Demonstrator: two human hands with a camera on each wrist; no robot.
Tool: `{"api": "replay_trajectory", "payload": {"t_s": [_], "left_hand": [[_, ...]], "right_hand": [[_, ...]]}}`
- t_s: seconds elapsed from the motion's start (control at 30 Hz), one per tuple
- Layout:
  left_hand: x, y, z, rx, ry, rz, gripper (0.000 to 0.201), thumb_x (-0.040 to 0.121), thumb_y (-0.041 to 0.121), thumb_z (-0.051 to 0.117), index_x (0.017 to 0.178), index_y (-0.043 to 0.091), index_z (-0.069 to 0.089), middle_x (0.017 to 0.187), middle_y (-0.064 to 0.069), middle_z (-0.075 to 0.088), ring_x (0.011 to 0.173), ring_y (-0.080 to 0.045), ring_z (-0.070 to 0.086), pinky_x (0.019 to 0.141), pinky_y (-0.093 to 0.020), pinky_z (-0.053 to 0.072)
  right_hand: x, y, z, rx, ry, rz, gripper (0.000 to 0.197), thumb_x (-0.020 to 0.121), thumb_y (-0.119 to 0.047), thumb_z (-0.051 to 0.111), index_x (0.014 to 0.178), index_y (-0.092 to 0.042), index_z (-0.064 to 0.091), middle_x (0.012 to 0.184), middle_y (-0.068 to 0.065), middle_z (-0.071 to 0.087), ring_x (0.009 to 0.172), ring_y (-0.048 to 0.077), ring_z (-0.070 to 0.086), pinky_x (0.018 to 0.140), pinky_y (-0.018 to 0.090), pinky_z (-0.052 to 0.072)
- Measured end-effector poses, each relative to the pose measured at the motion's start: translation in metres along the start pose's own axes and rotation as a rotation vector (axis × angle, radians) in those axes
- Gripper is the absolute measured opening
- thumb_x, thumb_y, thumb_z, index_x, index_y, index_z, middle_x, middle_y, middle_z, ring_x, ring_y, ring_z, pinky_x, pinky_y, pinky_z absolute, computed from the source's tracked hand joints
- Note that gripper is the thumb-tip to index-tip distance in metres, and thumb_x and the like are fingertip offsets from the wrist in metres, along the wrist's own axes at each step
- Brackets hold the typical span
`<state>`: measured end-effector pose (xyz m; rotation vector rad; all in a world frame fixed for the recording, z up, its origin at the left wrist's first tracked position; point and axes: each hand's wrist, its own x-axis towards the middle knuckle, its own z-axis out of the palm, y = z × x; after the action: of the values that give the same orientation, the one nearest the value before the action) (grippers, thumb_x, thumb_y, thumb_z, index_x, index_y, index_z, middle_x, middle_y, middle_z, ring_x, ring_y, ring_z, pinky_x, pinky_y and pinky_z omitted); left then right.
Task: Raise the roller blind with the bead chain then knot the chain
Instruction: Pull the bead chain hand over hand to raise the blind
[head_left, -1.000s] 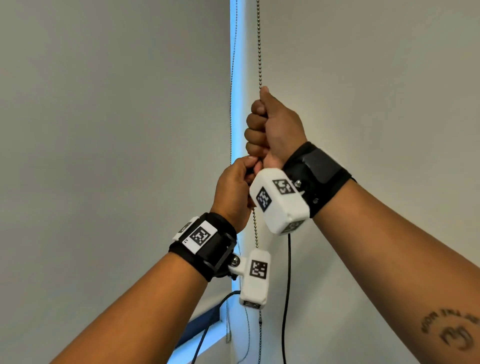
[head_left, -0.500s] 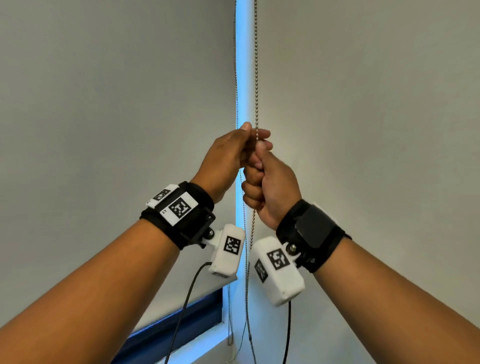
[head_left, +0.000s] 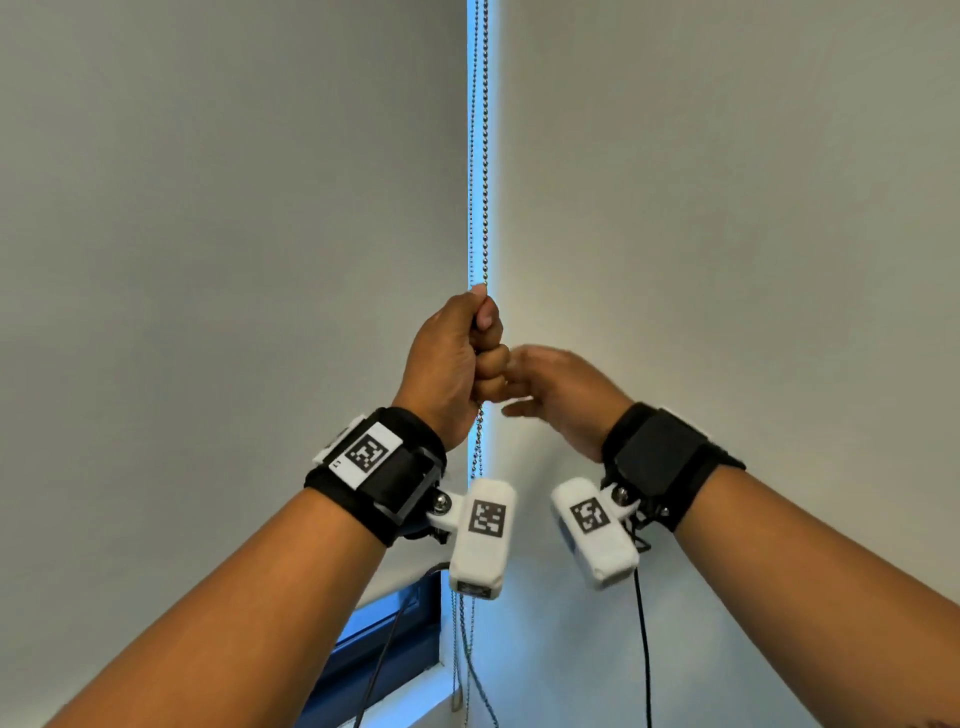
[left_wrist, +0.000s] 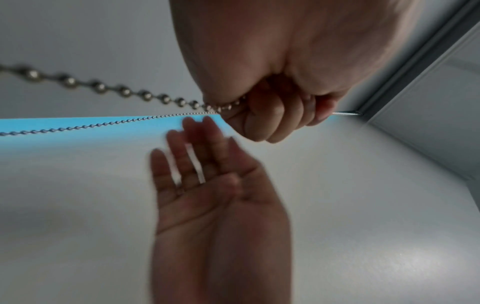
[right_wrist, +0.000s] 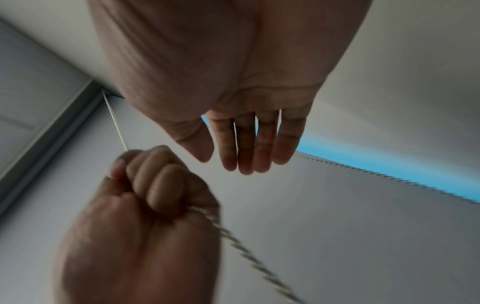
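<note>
The metal bead chain (head_left: 485, 156) hangs in two strands down the bright gap between two grey roller blinds. My left hand (head_left: 457, 358) grips the nearer strand in a fist, thumb on top, and the chain leaves the fist below toward the wrist. In the left wrist view the chain (left_wrist: 124, 91) runs into the curled left fingers (left_wrist: 270, 115). My right hand (head_left: 556, 384) is just right of the left fist, blurred, with straight fingers and nothing in it. Its open palm (left_wrist: 207, 185) faces the left wrist camera. The right wrist view shows the right fingers (right_wrist: 249, 144) extended above the left fist (right_wrist: 155, 185).
The left blind (head_left: 208, 208) ends at a bottom edge (head_left: 400, 590), with a dark blue window frame (head_left: 384, 649) and sill below it. The right blind (head_left: 727, 208) fills the right side. Slack chain (head_left: 467, 649) and black camera cables (head_left: 644, 649) hang under my wrists.
A second ago my right hand gripped the chain above the left one. It came down, let go and opened, while my left hand took a grip higher on the chain.
</note>
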<state>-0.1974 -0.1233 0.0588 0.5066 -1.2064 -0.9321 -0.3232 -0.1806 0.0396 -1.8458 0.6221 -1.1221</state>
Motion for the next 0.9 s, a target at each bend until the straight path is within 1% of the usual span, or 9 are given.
{"api": "replay_trajectory", "payload": {"t_s": [0.07,0.23,0.37,0.43,0.5,0.57,0.63,0.77,0.9], "left_hand": [[-0.004,-0.006,0.004,-0.021,0.012,-0.009,0.039,0.103,0.028,0.039,0.065,0.022,0.037,0.054,0.008,0.022,0.045,-0.009,0.009,0.041,-0.022,0.007],[-0.014,-0.014,0.017,-0.03,0.011,-0.045,0.039,0.102,0.031,0.04,0.064,0.024,0.039,0.057,0.007,0.022,0.045,-0.01,0.01,0.043,-0.024,0.006],[-0.022,-0.015,0.022,0.069,0.078,-0.025,0.036,0.1,0.025,0.047,0.064,0.024,0.048,0.066,-0.003,0.034,0.058,-0.015,0.024,0.052,-0.029,0.02],[-0.027,-0.015,0.02,0.2,0.1,0.033,0.04,0.102,0.02,0.046,0.063,0.025,0.052,0.061,0.002,0.046,0.053,-0.01,0.042,0.052,-0.024,0.034],[-0.031,-0.013,0.014,0.29,0.1,0.069,0.036,0.101,0.015,0.046,0.068,0.02,0.056,0.066,-0.004,0.052,0.055,-0.01,0.051,0.053,-0.023,0.04],[-0.031,-0.008,0.007,0.278,0.08,0.067,0.038,0.099,0.016,0.043,0.069,0.018,0.067,0.079,-0.014,0.058,0.07,-0.023,0.054,0.063,-0.032,0.044],[-0.025,-0.002,0.0,0.276,0.046,0.086,0.041,0.097,0.017,0.037,0.079,0.015,0.074,0.087,-0.014,0.065,0.079,-0.028,0.059,0.076,-0.039,0.047],[-0.006,0.015,-0.009,0.255,-0.036,0.091,0.042,0.1,0.021,0.031,0.095,0.005,0.07,0.094,-0.016,0.067,0.076,-0.023,0.065,0.084,-0.043,0.045],[0.011,0.032,-0.014,0.296,-0.078,0.104,0.049,0.097,0.033,0.038,0.113,-0.004,0.066,0.105,-0.022,0.069,0.094,-0.034,0.066,0.097,-0.055,0.049]], "right_hand": [[0.01,-0.022,-0.004,0.156,0.033,-0.055,0.033,0.089,-0.027,0.056,0.107,-0.001,0.066,0.092,0.012,0.068,0.084,0.024,0.064,0.084,0.041,0.05],[0.025,-0.087,-0.003,0.491,0.035,-0.122,0.04,0.103,-0.04,0.042,0.105,-0.006,0.062,0.087,0.008,0.067,0.072,0.019,0.065,0.064,0.029,0.054],[0.025,-0.112,0.012,0.627,0.088,-0.132,0.039,0.103,-0.045,0.04,0.081,-0.016,0.054,0.057,-0.004,0.037,0.041,0.01,0.028,0.037,0.02,0.024],[0.02,-0.112,0.02,0.624,0.168,-0.144,0.039,0.103,-0.042,0.043,0.07,-0.021,0.043,0.054,-0.007,0.024,0.041,0.009,0.015,0.036,0.019,0.015],[0.014,-0.109,0.024,0.636,0.201,-0.164,0.039,0.103,-0.039,0.043,0.067,-0.023,0.039,0.053,-0.008,0.021,0.042,0.01,0.012,0.036,0.019,0.014],[0.007,-0.109,0.025,0.664,0.201,-0.173,0.04,0.103,-0.039,0.042,0.066,-0.023,0.037,0.052,-0.008,0.02,0.041,0.01,0.012,0.035,0.018,0.015],[0.002,-0.112,0.024,0.68,0.194,-0.187,0.04,0.103,-0.039,0.042,0.066,-0.023,0.036,0.051,-0.008,0.02,0.039,0.009,0.013,0.034,0.017,0.015],[-0.002,-0.11,0.025,0.673,0.211,-0.217,0.04,0.103,-0.039,0.041,0.066,-0.023,0.035,0.051,-0.008,0.019,0.037,0.009,0.013,0.035,0.015,0.015],[-0.007,-0.102,0.031,0.664,0.206,-0.216,0.04,0.103,-0.039,0.042,0.066,-0.023,0.037,0.051,-0.007,0.02,0.038,0.009,0.012,0.036,0.016,0.014]]}}
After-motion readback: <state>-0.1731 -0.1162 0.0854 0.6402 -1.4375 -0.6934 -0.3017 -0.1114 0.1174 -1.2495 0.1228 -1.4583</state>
